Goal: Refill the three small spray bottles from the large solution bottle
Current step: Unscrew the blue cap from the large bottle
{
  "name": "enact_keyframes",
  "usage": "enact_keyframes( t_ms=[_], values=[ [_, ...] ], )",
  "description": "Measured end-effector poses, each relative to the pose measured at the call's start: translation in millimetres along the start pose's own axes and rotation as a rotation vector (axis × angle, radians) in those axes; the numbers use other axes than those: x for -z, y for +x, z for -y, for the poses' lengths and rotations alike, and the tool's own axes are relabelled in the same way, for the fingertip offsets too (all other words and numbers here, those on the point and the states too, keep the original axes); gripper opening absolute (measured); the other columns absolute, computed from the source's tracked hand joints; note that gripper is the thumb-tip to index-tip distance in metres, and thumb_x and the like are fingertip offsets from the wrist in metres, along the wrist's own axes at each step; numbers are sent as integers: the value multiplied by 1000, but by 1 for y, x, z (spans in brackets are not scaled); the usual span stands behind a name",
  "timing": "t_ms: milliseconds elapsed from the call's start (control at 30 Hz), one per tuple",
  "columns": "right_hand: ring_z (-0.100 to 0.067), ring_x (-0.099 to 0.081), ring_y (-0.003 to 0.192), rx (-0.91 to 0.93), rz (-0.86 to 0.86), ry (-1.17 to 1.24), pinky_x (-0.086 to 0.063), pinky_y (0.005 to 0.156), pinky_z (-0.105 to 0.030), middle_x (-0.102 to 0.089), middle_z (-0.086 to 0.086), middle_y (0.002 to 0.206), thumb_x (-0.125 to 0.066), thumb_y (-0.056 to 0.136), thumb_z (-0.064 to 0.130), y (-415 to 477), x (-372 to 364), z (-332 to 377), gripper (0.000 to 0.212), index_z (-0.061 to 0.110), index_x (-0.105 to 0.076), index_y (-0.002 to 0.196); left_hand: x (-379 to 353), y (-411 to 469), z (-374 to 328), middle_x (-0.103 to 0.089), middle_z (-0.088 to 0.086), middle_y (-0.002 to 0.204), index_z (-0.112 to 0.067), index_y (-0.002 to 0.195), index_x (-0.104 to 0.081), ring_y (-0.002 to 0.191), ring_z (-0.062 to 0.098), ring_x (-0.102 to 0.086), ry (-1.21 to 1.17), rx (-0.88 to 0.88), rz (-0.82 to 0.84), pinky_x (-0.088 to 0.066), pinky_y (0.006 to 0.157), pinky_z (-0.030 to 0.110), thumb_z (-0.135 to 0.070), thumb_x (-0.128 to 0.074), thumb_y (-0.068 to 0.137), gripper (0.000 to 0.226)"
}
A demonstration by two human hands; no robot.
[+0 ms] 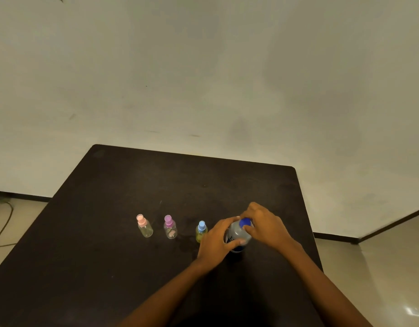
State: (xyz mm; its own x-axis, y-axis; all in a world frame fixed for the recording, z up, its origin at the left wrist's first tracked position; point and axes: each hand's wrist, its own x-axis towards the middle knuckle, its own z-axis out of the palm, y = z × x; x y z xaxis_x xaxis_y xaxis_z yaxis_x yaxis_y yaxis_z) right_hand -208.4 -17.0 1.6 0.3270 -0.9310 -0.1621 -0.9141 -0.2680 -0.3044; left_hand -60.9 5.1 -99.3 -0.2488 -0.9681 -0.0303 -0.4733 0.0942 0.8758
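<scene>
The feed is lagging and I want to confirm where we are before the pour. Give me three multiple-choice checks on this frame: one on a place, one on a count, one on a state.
1. Which of the small bottles stands nearest the large bottle?
A. pink-capped
B. purple-capped
C. blue-capped

2. How many small bottles stand on the table?
A. two
B. three
C. four

3. What is the right hand doing?
A. gripping the large bottle's cap
B. lying flat on the table
C. holding a small bottle

Key:
1 C: it stands right beside the left hand, which holds the large bottle.
2 B: three stand in a row.
3 A: its fingers curl round the blue cap, which sits on the bottle.
</scene>
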Motion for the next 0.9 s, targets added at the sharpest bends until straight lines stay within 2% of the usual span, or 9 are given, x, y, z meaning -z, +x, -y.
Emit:
enact_keyframes(
  t_ms=[133, 233, 300, 367, 533, 633, 733, 800, 900],
  values=[
    [-7, -48, 96, -14, -22, 23, -42, 75, -20, -48, 3, 112, -60, 85, 30, 0, -1, 0, 30, 22, -56, 114, -1, -1, -3, -54, -7, 129, -28, 132, -44, 115, 6, -53, 2, 8, -8, -44, 100, 24, -36, -69, 80, 59],
    [-7, -50, 84, -120, -70, 28, -38, 67, -19, -51, 5, 99, -59, 85, 41, 1, -1, 2, 28, 21, -55, 103, -1, -1, -3, -53, -9, 131, -31, 133, -43, 117, 5, -52, -8, 18, 7, -44, 100, 25, -40, -68, 79, 60],
    [-7, -52, 80, -138, -67, 9, -40, 67, -19, -52, 5, 93, -58, 86, 40, 2, -2, 2, 23, 20, -55, 96, 0, -1, -3, -52, -9, 131, -32, 133, -42, 117, 5, -52, -15, 34, 9, -44, 101, 27, -40, -68, 78, 61],
    [-8, -53, 84, -90, -53, 4, -44, 71, -20, -54, 3, 98, -58, 87, 34, 2, -2, 2, 20, 18, -58, 99, -1, -1, -3, -52, -11, 131, -32, 134, -42, 116, 4, -52, -25, 40, 10, -45, 100, 27, -39, -69, 79, 62],
    [-10, -50, 95, 1, 5, -7, -46, 77, -22, -49, 1, 112, -59, 86, 25, 2, -1, 2, 29, 19, -58, 114, -2, -2, -2, -54, -11, 128, -31, 131, -44, 114, 5, -55, -39, 47, 5, -48, 98, 30, -39, -70, 78, 60],
    [-10, -51, 94, -39, -19, -9, -47, 75, -24, -49, 3, 111, -60, 85, 32, 2, 0, 3, 28, 21, -58, 112, -1, -2, -3, -54, -10, 129, -30, 132, -44, 115, 6, -55, -38, 44, 3, -47, 99, 30, -38, -70, 78, 60],
    [-8, -54, 83, -135, -75, 2, -45, 70, -22, -56, 3, 100, -58, 85, 43, 2, -1, 5, 28, 19, -57, 100, 0, -3, -5, -54, -12, 130, -33, 131, -43, 115, 4, -54, -30, 28, -1, -47, 98, 26, -38, -70, 78, 59],
    [-10, -56, 82, -127, -76, -12, -46, 71, -23, -60, 1, 98, -56, 87, 39, 1, -3, 5, 24, 18, -58, 98, 0, -3, -5, -53, -13, 129, -34, 132, -43, 115, 4, -54, -34, 31, -3, -47, 98, 27, -38, -70, 78, 60],
    [-12, -55, 90, -36, -52, -32, -44, 72, -22, -55, 1, 107, -55, 89, 29, 0, -1, 6, 22, 17, -59, 107, -2, -3, -2, -54, -13, 128, -33, 131, -44, 114, 4, -55, -37, 46, -2, -48, 98, 29, -37, -70, 78, 60]
  ],
)
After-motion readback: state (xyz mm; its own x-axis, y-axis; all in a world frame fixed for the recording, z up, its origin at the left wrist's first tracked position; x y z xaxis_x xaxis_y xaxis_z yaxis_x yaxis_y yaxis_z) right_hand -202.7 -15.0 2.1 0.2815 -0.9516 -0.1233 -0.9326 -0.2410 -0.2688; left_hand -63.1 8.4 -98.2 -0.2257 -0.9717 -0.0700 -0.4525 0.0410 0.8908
